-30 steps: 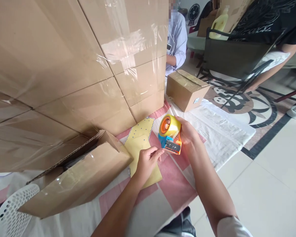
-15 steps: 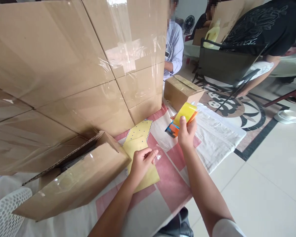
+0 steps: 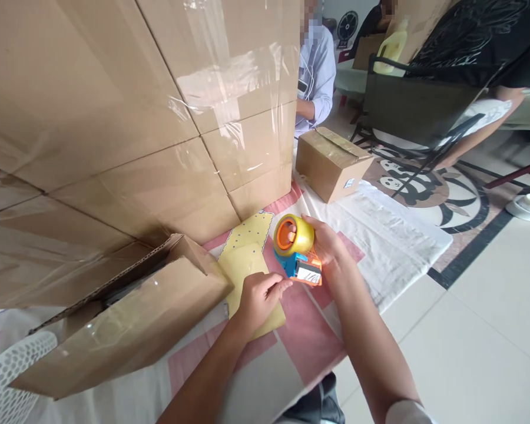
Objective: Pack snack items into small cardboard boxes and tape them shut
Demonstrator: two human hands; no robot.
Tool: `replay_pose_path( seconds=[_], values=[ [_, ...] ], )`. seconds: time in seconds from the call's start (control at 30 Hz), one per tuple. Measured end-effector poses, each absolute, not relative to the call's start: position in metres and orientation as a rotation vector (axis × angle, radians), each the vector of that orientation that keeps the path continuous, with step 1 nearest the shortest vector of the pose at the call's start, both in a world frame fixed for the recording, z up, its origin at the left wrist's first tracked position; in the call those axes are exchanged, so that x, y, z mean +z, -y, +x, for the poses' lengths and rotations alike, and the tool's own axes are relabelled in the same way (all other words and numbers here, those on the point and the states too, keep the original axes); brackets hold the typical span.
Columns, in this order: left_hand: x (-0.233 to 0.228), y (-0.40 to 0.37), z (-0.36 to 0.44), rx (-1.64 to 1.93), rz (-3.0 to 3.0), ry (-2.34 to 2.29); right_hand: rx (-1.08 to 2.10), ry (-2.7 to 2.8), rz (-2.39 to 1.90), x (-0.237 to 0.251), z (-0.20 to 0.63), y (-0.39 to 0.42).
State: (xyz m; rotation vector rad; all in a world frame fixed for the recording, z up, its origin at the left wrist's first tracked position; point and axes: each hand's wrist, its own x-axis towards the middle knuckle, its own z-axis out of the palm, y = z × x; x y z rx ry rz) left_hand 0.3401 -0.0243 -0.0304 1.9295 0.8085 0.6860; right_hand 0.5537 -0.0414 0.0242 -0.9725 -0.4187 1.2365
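The right hand (image 3: 331, 247), partly hidden, curls round the packing-tape dispenser (image 3: 299, 258); at the dispenser's 7 o'clock, the left hand (image 3: 258, 299) pinches, contents indiscernible.

Held in the right hand (image 3: 329, 247) above the cloth-covered tabletop (image 3: 313, 333): tape dispenser (image 3: 301, 265), orange and blue, glare-streaked across the front; fitted with a yellowish tape roll (image 3: 306, 235) on an orange hub (image 3: 280, 235); positioned with lower edge at the left hand's (image 3: 258, 299) pinched fingertips (image 3: 286, 285).
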Motion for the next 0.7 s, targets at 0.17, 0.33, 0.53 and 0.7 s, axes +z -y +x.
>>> replay_pose_path(
  seconds=[0.17,0.33,0.53,0.7],
  values=[
    [-0.042,0.021,0.341,0.881,1.912,-1.025,1.163,0.400,-0.931,0.034,0.581,0.058],
    [-0.045,0.028,0.348,0.818,1.946,-0.964,0.684,0.450,-0.985,0.007,0.569,0.034],
    [-0.041,0.022,0.345,0.868,1.831,-0.936,0.694,0.621,-1.392,-0.008,0.569,0.023],
    [-0.035,0.018,0.343,0.923,1.692,-0.952,0.491,0.614,-1.657,-0.002,0.579,0.032]
  ],
)
